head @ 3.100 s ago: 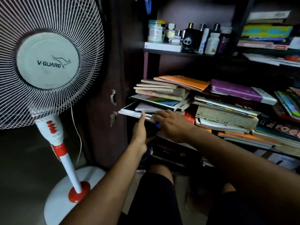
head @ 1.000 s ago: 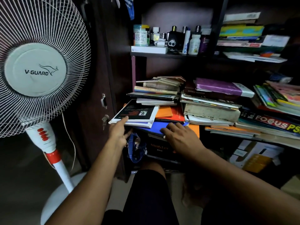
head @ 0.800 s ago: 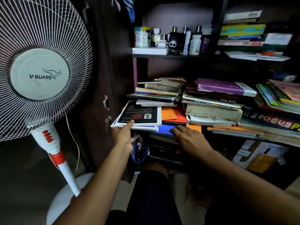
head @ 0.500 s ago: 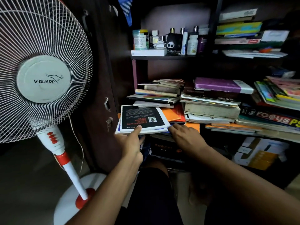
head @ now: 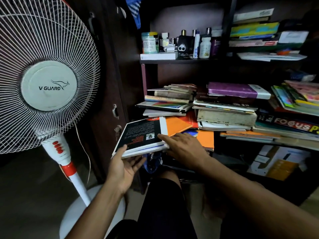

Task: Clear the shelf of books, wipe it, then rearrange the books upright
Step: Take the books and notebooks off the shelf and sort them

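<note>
1. Black-covered book (head: 143, 133), white-edged, juts tilted off the front left of the book shelf (head: 259, 141), beside an orange book (head: 177, 124).
2. The left hand (head: 123, 167) cups its near corner from below, thumb on the cover.
3. The right hand (head: 184, 146) lies flat, fingers straight, touching the book's right edge.
4. A V-Guard pedestal fan (head: 46, 83) stands left.

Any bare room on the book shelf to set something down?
None visible: stacks cover it edge to edge. Free patches: gap above the left stack, under the bottle shelf, and dim floor beside the fan.
</note>
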Motion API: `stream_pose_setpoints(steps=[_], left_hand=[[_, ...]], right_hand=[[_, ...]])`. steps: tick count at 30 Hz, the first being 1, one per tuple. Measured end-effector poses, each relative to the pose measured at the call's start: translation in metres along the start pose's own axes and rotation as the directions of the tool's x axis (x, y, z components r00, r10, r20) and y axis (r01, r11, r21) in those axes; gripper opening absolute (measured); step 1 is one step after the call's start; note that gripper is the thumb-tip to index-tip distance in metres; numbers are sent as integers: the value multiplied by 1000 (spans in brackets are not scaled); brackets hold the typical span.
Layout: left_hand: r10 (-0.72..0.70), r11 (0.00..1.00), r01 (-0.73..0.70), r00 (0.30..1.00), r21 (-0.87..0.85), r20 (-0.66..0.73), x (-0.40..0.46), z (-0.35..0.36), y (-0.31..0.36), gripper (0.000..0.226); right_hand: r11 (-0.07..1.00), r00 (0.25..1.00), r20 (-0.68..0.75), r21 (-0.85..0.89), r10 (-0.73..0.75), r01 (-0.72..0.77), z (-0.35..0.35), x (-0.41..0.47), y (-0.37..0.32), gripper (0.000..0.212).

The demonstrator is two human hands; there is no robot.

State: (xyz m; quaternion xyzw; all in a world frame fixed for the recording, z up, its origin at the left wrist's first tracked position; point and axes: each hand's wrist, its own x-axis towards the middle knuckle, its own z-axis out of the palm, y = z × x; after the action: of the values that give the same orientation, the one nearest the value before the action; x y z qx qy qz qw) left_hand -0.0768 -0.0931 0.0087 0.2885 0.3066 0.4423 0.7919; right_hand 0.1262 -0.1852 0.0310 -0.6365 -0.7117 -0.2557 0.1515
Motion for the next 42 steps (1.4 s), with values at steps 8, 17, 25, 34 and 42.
stream_pose_setpoints(steps=[8, 17, 25, 34, 42], left_hand=[[35, 997, -38, 998, 67, 51, -15, 20, -25, 24], [-179, 984, 172, 958, 48, 224, 19, -16, 4, 85], [-216, 955, 211, 976, 206, 1, 32, 23, -21, 47], [-142, 977, 137, 990, 162, 22, 11, 9, -21, 56], [-94, 983, 87, 995, 163, 39, -37, -48, -5, 50]], right_hand=[[976, 978, 71, 87, 196, -201, -1, -18, 14, 69], [960, 874, 427, 43, 232, -276, -29, -3, 46, 62], [703, 726, 515, 292, 456, -648, -14, 22, 75, 45], [728, 784, 359, 311, 506, -611, -25, 0, 49, 40], [476, 714, 373, 553, 593, -684, -26, -14, 30, 33]])
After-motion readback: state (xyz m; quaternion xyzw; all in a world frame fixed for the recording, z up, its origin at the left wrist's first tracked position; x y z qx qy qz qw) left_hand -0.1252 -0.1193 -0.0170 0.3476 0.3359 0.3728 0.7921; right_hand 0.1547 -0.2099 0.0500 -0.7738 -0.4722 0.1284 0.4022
